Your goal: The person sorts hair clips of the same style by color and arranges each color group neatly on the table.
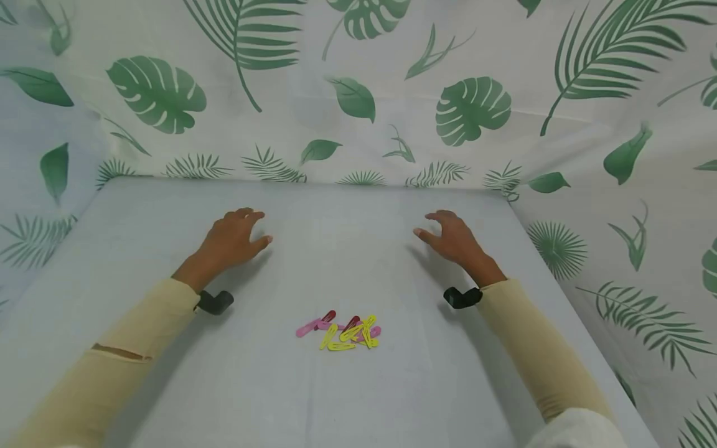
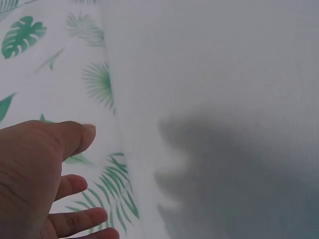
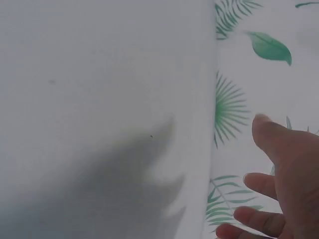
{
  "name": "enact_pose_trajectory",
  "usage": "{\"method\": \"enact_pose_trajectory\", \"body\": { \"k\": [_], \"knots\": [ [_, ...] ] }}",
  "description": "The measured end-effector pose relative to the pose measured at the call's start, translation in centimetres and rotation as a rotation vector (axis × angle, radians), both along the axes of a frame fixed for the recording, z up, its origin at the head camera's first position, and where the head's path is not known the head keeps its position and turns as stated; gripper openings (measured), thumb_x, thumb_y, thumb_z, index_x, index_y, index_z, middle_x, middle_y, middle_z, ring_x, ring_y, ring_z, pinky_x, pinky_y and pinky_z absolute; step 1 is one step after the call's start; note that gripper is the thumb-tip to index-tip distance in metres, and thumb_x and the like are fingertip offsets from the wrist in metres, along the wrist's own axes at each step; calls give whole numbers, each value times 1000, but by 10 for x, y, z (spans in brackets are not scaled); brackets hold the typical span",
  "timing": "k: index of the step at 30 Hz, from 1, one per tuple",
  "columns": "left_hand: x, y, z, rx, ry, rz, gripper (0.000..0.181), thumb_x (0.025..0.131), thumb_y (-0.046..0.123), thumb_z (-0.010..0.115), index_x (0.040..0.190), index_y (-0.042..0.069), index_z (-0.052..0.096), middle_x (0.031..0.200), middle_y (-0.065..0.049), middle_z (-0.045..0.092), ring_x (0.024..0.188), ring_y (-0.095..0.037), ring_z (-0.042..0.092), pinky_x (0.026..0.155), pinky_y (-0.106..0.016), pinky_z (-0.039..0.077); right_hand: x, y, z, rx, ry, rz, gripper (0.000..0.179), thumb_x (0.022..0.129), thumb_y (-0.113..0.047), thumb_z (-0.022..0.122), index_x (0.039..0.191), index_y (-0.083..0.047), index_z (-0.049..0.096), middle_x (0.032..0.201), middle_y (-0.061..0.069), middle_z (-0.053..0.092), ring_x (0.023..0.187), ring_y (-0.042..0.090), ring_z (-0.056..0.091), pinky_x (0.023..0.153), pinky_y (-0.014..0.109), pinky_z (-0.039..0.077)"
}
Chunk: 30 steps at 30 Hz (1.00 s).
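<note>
Several snap hair clips lie in a loose pile near the middle of the table in the head view: yellow clips (image 1: 342, 346), pink clips (image 1: 307, 328) and dark red clips (image 1: 351, 323). My left hand (image 1: 232, 239) is held over the table's left part, beyond the pile, thumb and fingers apart with nothing between them. On the other side my right hand (image 1: 450, 238) is held much the same way, also holding nothing. Both wrist views show the spread fingers of the left hand (image 2: 45, 179) and the right hand (image 3: 289, 174) with their shadows on the cloth.
A pale cloth covers the table (image 1: 336, 249). Behind it and along the sides hangs a white curtain (image 1: 392, 81) printed with green leaves. A small black wrist camera (image 1: 215, 303) sits on the left wrist, another black camera (image 1: 462, 298) on the right.
</note>
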<state>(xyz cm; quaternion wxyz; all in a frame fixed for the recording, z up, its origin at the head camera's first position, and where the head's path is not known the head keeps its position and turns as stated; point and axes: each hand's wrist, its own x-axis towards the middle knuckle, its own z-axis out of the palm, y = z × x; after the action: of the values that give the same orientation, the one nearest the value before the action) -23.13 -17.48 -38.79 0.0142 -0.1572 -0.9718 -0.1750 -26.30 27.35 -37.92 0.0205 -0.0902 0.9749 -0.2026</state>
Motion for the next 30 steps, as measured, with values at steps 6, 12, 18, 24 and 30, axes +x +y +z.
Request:
{"method": "enact_pose_trajectory", "body": {
  "k": [6,12,18,24,30],
  "knots": [
    [14,12,6,149,-15,-54,44,96,26,62,130,-2,58,128,-23,57,116,-39,53,92,-54,44,16,-6,-3,-94,95,13,42,96,-29,63,126,1,62,126,20,58,107,36,58,84,50,48],
    [28,24,0,261,-32,-142,35,94,20,65,122,-1,64,113,-15,66,95,-26,60,77,-41,50,33,-14,-3,-164,99,56,32,95,-20,64,120,-1,66,110,14,66,96,28,60,72,42,51],
    [44,43,-9,404,-49,-251,26,91,11,68,115,0,68,96,-3,68,82,-16,59,66,-31,50,52,-27,-7,-245,92,124,26,93,-17,67,114,-1,70,101,9,69,90,25,61,74,40,50],
    [62,61,-11,457,-151,-350,24,90,6,69,113,2,69,93,4,69,80,-12,59,68,-27,51,68,-40,-13,-330,66,191,23,92,-15,69,111,-3,71,95,3,70,85,20,60,74,35,50],
    [78,77,-17,470,-235,-435,26,87,1,69,113,1,69,94,5,68,82,-9,59,72,-25,51,86,-52,-20,-403,-33,241,20,92,-13,69,110,-6,72,91,-3,68,81,17,58,71,31,50]
  ]
}}
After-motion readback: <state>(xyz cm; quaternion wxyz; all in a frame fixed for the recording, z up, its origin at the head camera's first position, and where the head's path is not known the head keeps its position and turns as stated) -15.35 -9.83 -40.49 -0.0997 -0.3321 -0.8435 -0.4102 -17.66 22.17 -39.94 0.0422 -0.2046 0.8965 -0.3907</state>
